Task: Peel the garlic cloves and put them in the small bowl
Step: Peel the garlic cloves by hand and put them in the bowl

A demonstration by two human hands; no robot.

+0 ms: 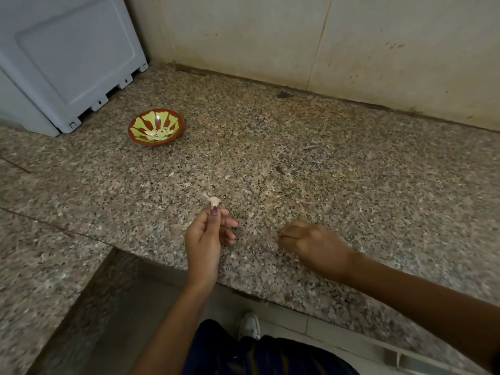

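Garlic clove [214, 201], light, papery-skinned, likely slippery once bare, best taken at its root end: pinched by left hand [207, 236] well in front of the small bowl [156, 126] holding peeled cloves; right hand [305, 243] curled, contents indiscernible, on granite counter [324, 163]

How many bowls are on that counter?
1. The bowl sits on the counter at far left, near the grey appliance, with peeled cloves inside.
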